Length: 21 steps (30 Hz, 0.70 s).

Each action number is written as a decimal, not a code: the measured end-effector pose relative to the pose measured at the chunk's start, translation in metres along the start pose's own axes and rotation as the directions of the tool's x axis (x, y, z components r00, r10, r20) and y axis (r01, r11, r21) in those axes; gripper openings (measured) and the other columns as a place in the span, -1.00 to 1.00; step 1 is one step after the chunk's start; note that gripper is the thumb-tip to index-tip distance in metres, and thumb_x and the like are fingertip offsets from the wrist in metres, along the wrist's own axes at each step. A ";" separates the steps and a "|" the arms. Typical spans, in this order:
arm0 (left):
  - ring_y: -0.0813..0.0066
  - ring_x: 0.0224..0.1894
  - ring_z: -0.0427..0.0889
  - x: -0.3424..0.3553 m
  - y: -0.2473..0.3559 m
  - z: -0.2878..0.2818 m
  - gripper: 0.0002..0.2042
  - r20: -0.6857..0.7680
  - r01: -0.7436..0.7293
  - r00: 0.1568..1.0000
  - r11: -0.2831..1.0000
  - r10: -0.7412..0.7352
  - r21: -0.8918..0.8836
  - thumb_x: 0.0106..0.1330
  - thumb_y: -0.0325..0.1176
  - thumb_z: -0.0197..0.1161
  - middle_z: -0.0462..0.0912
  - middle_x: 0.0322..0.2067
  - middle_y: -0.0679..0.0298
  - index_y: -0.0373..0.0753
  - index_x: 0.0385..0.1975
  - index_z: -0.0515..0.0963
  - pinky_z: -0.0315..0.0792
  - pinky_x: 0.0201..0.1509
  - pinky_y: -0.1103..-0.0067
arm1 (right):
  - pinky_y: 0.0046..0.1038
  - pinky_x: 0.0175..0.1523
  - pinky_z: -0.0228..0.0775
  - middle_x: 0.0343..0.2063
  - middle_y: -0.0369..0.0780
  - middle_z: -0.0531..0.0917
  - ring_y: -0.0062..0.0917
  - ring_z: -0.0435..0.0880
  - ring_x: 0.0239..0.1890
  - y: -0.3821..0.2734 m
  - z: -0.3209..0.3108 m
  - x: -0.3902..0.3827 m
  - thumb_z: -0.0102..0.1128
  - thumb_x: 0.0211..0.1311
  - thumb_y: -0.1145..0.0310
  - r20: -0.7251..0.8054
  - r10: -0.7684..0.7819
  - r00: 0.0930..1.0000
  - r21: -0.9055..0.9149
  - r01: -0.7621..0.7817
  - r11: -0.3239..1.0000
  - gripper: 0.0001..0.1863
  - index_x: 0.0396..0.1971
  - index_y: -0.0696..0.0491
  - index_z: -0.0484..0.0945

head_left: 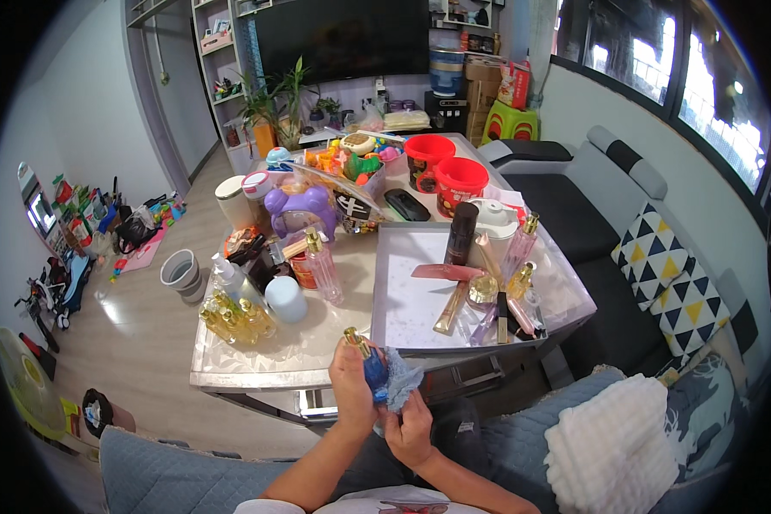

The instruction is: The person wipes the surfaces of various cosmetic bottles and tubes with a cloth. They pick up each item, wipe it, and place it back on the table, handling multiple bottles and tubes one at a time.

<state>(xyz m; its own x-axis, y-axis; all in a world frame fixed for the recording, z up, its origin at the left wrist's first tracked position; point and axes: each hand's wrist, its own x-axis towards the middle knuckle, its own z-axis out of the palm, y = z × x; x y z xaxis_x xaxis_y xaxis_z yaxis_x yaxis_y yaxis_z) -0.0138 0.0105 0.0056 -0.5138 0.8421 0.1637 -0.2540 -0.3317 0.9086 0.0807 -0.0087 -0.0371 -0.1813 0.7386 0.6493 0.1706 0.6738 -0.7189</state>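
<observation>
My left hand [349,383] is closed around a small blue glass perfume bottle [373,370] with a gold top, held upright just off the table's front edge. Pressed to the bottle's side is a light blue cloth [402,382], pinched in my right hand [409,430]. Beyond my hands lies a shallow tray [407,283] holding several cosmetics, among them a dark brown bottle [461,233], a pink bottle [520,244] and a gold tube [450,310]. On the table's left front stand several yellow perfume bottles [236,321], a white jar [286,299] and a tall pink bottle [322,270].
Two red buckets [429,160], a purple toy [301,212] and a box of colourful toys [370,182] crowd the table [334,334] at the back. To the right is a dark sofa [565,214]. A grey bin [182,274] stands on the floor at left.
</observation>
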 end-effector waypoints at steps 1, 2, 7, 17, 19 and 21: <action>0.57 -0.49 0.41 0.003 0.005 0.002 -0.48 -0.003 0.037 0.999 0.998 -0.037 -0.055 0.35 0.16 -0.19 0.45 -0.55 0.29 -0.27 -0.38 0.37 0.34 -0.37 0.65 | -0.40 -0.10 0.36 -0.21 -0.05 0.51 -0.19 0.53 -0.18 -0.001 0.001 -0.001 0.06 0.17 0.46 0.007 0.056 0.998 0.058 -0.056 0.997 -0.75 -0.16 0.22 0.44; 0.52 -0.51 0.44 0.003 0.004 0.006 -0.45 -0.053 0.065 0.996 0.996 -0.069 -0.065 0.33 0.18 -0.20 0.46 -0.60 0.26 -0.30 -0.40 0.38 0.36 -0.37 0.64 | -0.42 -0.08 0.35 -0.21 -0.05 0.51 -0.22 0.53 -0.16 -0.005 0.000 -0.001 0.01 0.21 0.43 0.016 0.111 0.994 0.114 -0.112 0.987 -0.74 -0.14 0.23 0.43; 0.49 -0.38 0.51 0.002 -0.008 -0.003 -0.46 0.050 -0.061 0.997 0.997 0.063 -0.038 0.33 0.12 -0.11 0.55 -0.44 0.20 -0.36 -0.33 0.45 0.40 -0.23 0.58 | -0.59 -0.03 0.24 -0.16 -0.25 0.51 -0.55 0.48 -0.14 -0.008 -0.003 -0.008 -0.05 0.32 0.30 0.239 0.547 0.802 0.504 -0.584 0.636 -0.68 -0.02 0.17 0.37; 0.16 -0.17 0.54 -0.004 -0.018 -0.014 -0.59 0.453 -0.482 0.845 0.769 0.283 0.420 -0.07 -0.38 0.41 0.54 -0.24 0.10 -0.29 -0.20 0.43 0.41 -0.06 0.45 | -0.63 -0.05 0.27 -0.26 -0.30 0.51 -0.69 0.44 -0.21 -0.006 -0.017 0.002 -0.05 0.33 0.46 0.348 0.677 0.649 0.785 -0.596 0.167 -0.89 -0.26 0.15 0.44; 0.26 -0.20 0.57 -0.003 -0.016 -0.016 -0.61 0.484 -0.517 0.826 0.732 0.289 0.443 -0.05 -0.47 0.38 0.58 -0.28 0.17 -0.25 -0.20 0.40 0.44 -0.10 0.46 | -0.61 -0.05 0.29 -0.27 -0.29 0.53 -0.68 0.46 -0.21 -0.004 -0.019 0.002 -0.05 0.32 0.46 0.368 0.671 0.644 0.759 -0.625 0.184 -0.86 -0.23 0.18 0.46; 0.26 -0.22 0.58 0.000 -0.009 -0.020 -0.64 0.507 -0.560 0.799 0.708 0.325 0.429 -0.03 -0.47 0.37 0.59 -0.29 0.17 -0.24 -0.22 0.41 0.45 -0.12 0.46 | -0.60 -0.05 0.30 -0.25 -0.28 0.55 -0.66 0.47 -0.20 -0.004 -0.019 0.002 -0.04 0.31 0.46 0.377 0.668 0.641 0.731 -0.649 0.211 -0.84 -0.20 0.18 0.47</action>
<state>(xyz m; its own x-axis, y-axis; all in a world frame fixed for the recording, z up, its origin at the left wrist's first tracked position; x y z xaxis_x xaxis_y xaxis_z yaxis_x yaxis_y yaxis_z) -0.0276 0.0049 -0.0106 -0.0778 0.7804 0.6204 0.4597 -0.5241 0.7169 0.0984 -0.0092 -0.0277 -0.3674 0.9166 -0.1578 -0.5538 -0.3519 -0.7546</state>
